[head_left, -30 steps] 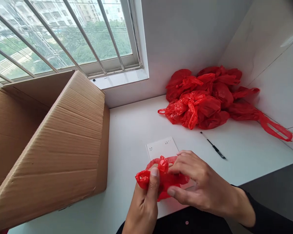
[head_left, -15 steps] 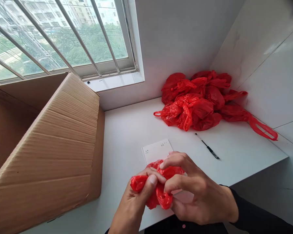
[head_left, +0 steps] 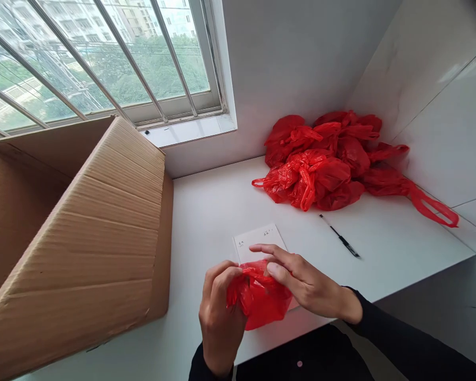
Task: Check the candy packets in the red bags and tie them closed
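Observation:
A crumpled red plastic bag sits bunched between both hands near the front edge of the white counter. My left hand curls around its left side, fingers closed on the plastic. My right hand rests on its top right, fingers extended and pressed against the plastic. A white sheet of paper with small markings lies flat just behind the bag.
A large open cardboard box fills the left side. A heap of red plastic bags lies in the back right corner, one handle trailing right. A black pen lies before the heap. A barred window is behind.
The bag went from a twisted strip pinched between the fingers to a rounder bundle. My right hand's fingers straightened onto its top, and my left hand shifted round its left side.

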`<state>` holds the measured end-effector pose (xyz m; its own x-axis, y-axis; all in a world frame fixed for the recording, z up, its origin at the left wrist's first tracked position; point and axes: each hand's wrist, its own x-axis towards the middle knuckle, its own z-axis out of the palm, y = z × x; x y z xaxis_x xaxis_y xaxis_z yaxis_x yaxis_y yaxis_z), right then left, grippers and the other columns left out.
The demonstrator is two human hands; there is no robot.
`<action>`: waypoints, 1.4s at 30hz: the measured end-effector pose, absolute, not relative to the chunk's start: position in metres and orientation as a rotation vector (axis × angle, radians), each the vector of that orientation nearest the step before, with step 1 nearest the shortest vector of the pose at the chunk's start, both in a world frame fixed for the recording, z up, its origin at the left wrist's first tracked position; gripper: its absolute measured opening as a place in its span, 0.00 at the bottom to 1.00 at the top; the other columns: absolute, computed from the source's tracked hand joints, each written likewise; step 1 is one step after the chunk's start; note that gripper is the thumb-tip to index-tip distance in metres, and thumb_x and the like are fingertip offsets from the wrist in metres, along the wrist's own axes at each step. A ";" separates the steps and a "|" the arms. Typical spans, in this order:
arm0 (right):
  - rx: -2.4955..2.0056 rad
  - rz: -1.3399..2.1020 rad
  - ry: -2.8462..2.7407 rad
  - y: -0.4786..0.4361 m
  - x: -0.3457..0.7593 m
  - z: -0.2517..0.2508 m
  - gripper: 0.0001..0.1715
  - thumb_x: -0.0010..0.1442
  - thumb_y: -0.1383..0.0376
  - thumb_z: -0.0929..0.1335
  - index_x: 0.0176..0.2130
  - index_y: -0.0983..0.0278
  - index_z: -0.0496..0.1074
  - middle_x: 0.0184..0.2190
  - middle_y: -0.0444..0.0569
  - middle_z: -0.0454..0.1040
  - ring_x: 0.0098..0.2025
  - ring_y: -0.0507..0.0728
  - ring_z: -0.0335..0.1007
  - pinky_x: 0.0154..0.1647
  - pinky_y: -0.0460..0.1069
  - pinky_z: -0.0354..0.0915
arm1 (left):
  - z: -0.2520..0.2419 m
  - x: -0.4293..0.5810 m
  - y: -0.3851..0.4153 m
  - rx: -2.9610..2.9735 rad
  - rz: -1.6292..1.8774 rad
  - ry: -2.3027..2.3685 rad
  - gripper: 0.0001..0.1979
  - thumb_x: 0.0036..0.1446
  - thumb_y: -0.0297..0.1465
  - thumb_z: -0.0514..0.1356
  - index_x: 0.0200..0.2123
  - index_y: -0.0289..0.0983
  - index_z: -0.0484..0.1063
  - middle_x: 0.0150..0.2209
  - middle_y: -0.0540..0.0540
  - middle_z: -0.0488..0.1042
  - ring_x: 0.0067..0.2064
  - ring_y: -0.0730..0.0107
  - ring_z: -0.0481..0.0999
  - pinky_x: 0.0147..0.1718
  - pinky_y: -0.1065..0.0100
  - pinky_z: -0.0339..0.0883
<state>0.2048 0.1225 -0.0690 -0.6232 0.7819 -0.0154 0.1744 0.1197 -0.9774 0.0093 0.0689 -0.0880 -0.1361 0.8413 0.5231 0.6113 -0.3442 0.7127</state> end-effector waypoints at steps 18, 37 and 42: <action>-1.438 1.201 -1.701 0.125 0.258 -0.104 0.12 0.71 0.55 0.63 0.41 0.61 0.67 0.37 0.46 0.71 0.39 0.55 0.68 0.35 0.49 0.64 | -0.112 -0.009 0.013 1.480 1.388 1.886 0.08 0.63 0.32 0.62 0.41 0.47 0.82 0.43 0.47 0.81 0.46 0.61 0.78 0.51 0.62 0.69; -1.038 1.529 -1.126 0.109 0.218 -0.106 0.11 0.73 0.52 0.61 0.48 0.54 0.62 0.36 0.42 0.72 0.47 0.55 0.70 0.58 0.56 0.63 | -0.142 0.036 0.051 2.152 1.169 1.686 0.26 0.71 0.28 0.47 0.71 0.42 0.55 0.67 0.44 0.66 0.71 0.59 0.57 0.71 0.48 0.45; -0.979 1.655 -0.717 0.116 0.213 -0.118 0.12 0.72 0.52 0.63 0.47 0.56 0.64 0.24 0.36 0.61 0.34 0.52 0.69 0.56 0.57 0.66 | -0.155 0.029 0.042 1.881 1.134 1.916 0.26 0.71 0.26 0.46 0.70 0.45 0.57 0.67 0.46 0.66 0.72 0.61 0.54 0.71 0.47 0.46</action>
